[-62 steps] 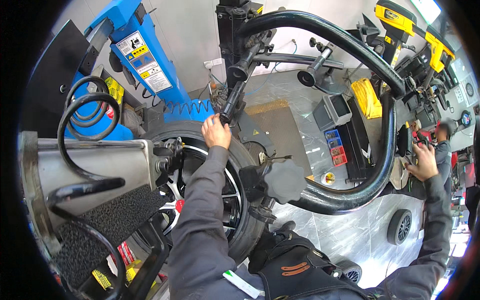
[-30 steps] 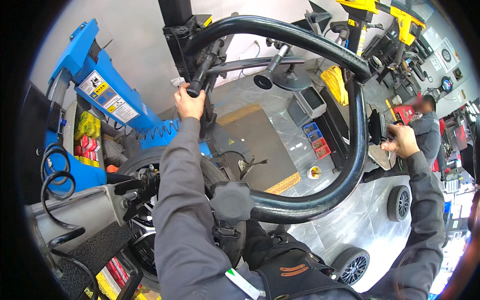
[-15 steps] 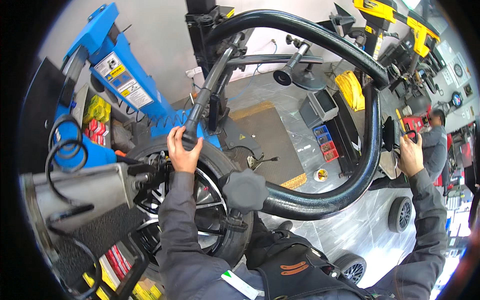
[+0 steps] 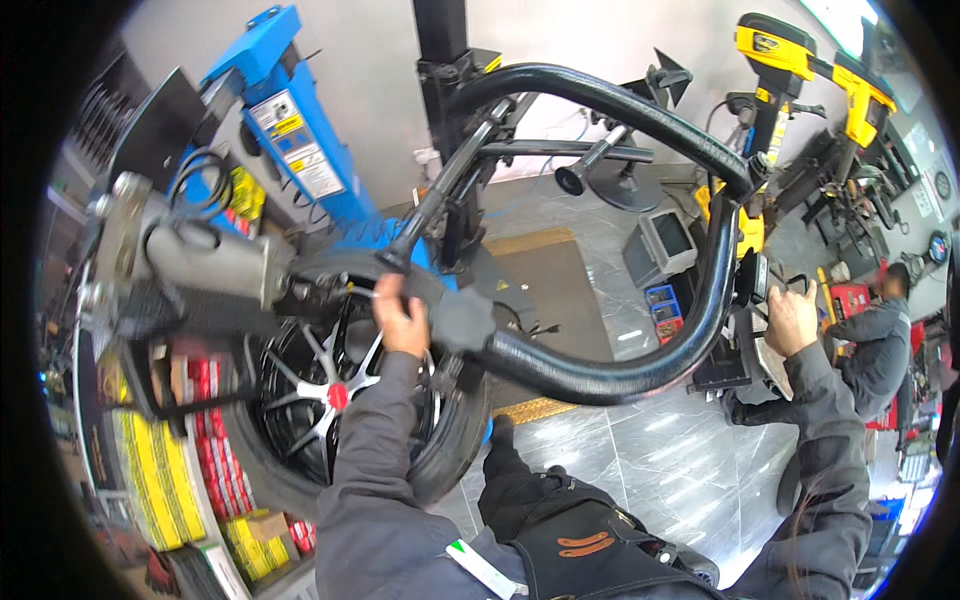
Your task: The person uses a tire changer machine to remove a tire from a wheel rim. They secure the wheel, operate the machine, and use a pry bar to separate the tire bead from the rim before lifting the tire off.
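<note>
Below a black rod (image 4: 440, 200) with a flared end, my left hand (image 4: 402, 322) is at the dark block behind a knobbed grey handwheel (image 4: 465, 320). Its fingers are stretched and slightly blurred, with the thumb apart; whether they press on the block is hard to see. Under that forearm lies a wheel with a black tyre (image 4: 462, 435), silver spokes (image 4: 312, 400) and a red centre cap (image 4: 337, 396). A thick curved black arm (image 4: 600, 380) runs from the handwheel to the right. At its far side, my right hand (image 4: 793, 322) is closed around a black control handle (image 4: 775, 288).
A blue machine column (image 4: 310, 150) stands at the back left. A grey cylinder unit (image 4: 215, 265) overhangs the wheel's left. Yellow and red boxes (image 4: 160, 470) fill a shelf at lower left. A grey bin (image 4: 662, 245) stands beyond the curved arm. Another person (image 4: 870, 345) is at the right.
My left hand has left the flared rod end and moved down and right to the handwheel's block. My right hand stays at the control handle. The view has shifted, showing more of the wheel and shelf.
</note>
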### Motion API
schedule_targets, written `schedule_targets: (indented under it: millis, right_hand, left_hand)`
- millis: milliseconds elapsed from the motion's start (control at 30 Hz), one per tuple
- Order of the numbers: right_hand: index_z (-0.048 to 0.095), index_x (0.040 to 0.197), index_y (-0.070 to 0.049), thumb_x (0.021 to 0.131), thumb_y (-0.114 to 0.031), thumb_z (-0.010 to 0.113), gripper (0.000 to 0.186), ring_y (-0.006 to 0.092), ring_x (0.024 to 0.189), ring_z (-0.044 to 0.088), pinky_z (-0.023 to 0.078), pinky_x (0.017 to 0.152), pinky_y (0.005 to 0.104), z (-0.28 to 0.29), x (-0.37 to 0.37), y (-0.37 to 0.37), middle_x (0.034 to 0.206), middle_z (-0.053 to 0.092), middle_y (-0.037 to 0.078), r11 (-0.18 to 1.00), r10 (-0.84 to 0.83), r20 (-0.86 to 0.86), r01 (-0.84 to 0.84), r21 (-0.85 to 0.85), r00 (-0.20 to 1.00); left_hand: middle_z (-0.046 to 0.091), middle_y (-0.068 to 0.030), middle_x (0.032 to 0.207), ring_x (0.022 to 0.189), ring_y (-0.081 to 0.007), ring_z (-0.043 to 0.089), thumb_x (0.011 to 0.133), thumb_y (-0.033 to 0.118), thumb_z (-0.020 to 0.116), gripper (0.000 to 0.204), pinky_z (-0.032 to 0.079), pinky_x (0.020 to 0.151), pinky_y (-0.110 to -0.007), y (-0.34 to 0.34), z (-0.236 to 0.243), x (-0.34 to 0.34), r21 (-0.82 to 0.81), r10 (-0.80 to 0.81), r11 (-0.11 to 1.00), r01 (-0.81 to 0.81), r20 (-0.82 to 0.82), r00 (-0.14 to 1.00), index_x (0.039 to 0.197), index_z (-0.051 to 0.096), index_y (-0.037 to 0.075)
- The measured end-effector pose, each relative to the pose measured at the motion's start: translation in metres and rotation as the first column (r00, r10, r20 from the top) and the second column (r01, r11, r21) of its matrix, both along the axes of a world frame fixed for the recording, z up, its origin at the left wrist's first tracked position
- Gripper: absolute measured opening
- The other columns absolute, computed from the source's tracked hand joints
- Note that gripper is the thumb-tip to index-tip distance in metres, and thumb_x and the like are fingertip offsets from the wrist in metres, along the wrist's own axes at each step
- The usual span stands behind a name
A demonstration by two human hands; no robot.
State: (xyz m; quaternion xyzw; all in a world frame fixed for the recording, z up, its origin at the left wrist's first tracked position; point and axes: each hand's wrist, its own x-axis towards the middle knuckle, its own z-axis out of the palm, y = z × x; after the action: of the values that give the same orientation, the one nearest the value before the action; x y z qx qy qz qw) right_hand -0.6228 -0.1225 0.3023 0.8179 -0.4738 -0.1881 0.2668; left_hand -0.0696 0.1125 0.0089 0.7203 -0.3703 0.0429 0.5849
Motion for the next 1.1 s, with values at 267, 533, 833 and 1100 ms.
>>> schedule_targets:
  millis: [267, 533, 833, 1100]
  right_hand:
    - [0.068, 0.084, -0.007, 0.076, -0.010, 0.064, 0.009, 0.0293, 0.077, 0.072, 0.041, 0.099, 0.0650, -0.022, -0.033, -0.027, 0.078, 0.072, 0.012, 0.973, 0.221, 0.059, -0.216, -0.083, 0.974]
    - [0.071, 0.081, -0.012, 0.067, -0.017, 0.074, 0.014, 0.0256, 0.077, 0.072, 0.043, 0.091, 0.0622, -0.064, -0.054, -0.077, 0.078, 0.072, 0.007, 0.972, 0.216, 0.073, -0.208, -0.110, 0.974]
    - [0.074, 0.084, -0.013, 0.059, -0.020, 0.083, 0.028, 0.0260, 0.083, 0.073, 0.037, 0.100, 0.0677, -0.071, -0.041, -0.075, 0.085, 0.074, 0.007, 0.999, 0.049, 0.031, -0.048, -0.013, 0.998]
    - [0.064, 0.119, -0.006, 0.067, -0.022, 0.077, 0.056, 0.0286, 0.104, 0.068, 0.031, 0.111, 0.0634, -0.065, -0.050, -0.040, 0.107, 0.071, 0.013, 1.000, -0.004, 0.065, 0.005, -0.020, 0.998]
  left_hand:
    - [0.059, -0.0239, 0.132, 0.127, -0.0389, 0.053, 0.084, 0.004, 0.049, 0.049, 0.039, 0.111, -0.043, 0.040, 0.007, -0.163, 0.318, 0.034, 0.947, 0.036, -0.212, 0.977, 0.133, 0.056, 0.003]
    - [0.060, -0.0213, 0.128, 0.121, -0.0369, 0.057, 0.080, 0.016, 0.073, 0.055, 0.045, 0.103, -0.042, 0.030, 0.073, -0.215, 0.261, 0.193, 0.956, -0.134, -0.214, 0.958, 0.132, 0.058, 0.004]
    - [0.054, -0.0213, 0.137, 0.121, -0.0376, 0.056, 0.077, 0.032, 0.081, 0.062, 0.047, 0.101, -0.043, 0.023, 0.047, -0.209, 0.405, 0.223, 0.898, -0.171, -0.086, 0.971, 0.128, 0.060, 0.004]
    - [0.058, -0.0209, 0.118, 0.113, -0.0410, 0.056, 0.073, 0.016, 0.075, 0.050, 0.047, 0.098, -0.045, 0.057, 0.034, -0.240, 0.366, 0.195, 0.917, -0.160, -0.059, 0.979, 0.117, 0.057, 0.002]
